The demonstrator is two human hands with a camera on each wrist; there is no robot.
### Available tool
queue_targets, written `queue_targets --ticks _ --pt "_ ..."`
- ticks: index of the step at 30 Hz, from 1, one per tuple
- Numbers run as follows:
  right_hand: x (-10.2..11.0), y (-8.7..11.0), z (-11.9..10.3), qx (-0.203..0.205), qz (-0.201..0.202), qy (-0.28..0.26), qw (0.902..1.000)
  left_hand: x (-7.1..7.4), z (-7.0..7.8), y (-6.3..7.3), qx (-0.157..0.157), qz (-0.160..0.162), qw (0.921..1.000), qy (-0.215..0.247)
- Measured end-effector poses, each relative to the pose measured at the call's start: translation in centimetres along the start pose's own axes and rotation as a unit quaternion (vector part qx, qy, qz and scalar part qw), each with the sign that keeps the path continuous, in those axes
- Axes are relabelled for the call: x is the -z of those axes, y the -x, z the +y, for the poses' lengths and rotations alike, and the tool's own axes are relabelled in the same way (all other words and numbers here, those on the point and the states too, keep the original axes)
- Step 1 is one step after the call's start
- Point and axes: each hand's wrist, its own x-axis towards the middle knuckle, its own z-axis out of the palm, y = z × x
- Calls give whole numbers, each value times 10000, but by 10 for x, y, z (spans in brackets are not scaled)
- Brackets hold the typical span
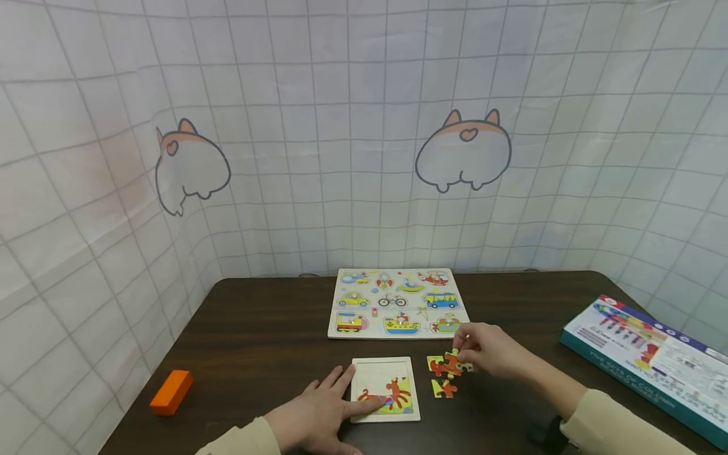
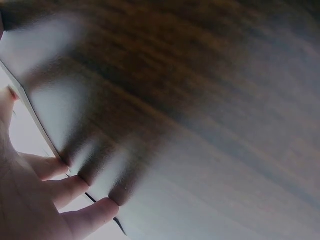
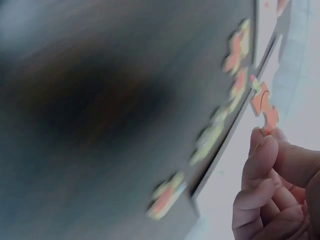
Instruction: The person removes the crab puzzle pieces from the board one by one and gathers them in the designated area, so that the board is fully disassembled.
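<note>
My left hand [image 1: 318, 411] lies with spread fingers on a small square wooden puzzle tray [image 1: 381, 361], the index finger touching the picture. In the left wrist view, other fingertips [image 2: 102, 210] reach the table past the tray's edge. Assembled jigsaw pieces [image 1: 400, 395] showing a reddish-brown animal fill the tray's lower part; its upper part is bare wood. Right of the tray, my right hand [image 1: 491, 351] pinches an orange jigsaw piece [image 3: 268, 107] between thumb and fingertips, raised over several loose pieces [image 1: 445, 388]. Those lie on the dark table in yellow, red and orange.
Behind the tray lies a larger peg puzzle board [image 1: 392, 316] with vehicle pictures. An orange block [image 1: 172, 392] sits at the table's left side. A flat game box [image 1: 643, 360] lies at the right edge. A white gridded curtain [image 1: 364, 126] surrounds the table [image 1: 273, 328].
</note>
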Motion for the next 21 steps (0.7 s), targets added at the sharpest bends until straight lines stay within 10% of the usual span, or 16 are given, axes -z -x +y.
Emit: queue_targets --ticks 21 --pt "5 27 23 -223 -217 517 9982 -1 -1 -1 -69 56 10000 -30"
